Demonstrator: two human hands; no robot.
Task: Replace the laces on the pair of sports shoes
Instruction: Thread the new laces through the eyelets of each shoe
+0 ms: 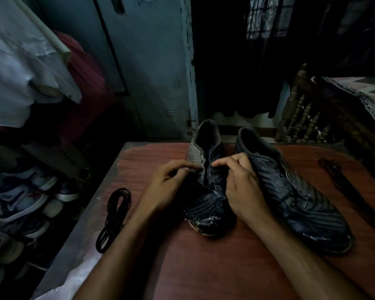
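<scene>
Hands at work on a worn, dark striped sports shoe (208, 191) on our reddish wood-grain table (204, 267): our left hand (169, 187) curls narrow fingers at the left eyelet row, our right hand (240, 185) curls at the right row, thumb and forefinger nearly meeting. Whether either pinches a lace, we cannot tell in the dim light. Just right of our right fingers lies the second dark sports shoe (290, 191). Well left of our left fingers rests a coiled black lace (114, 217); far right, another dark lace (351, 191).
</scene>
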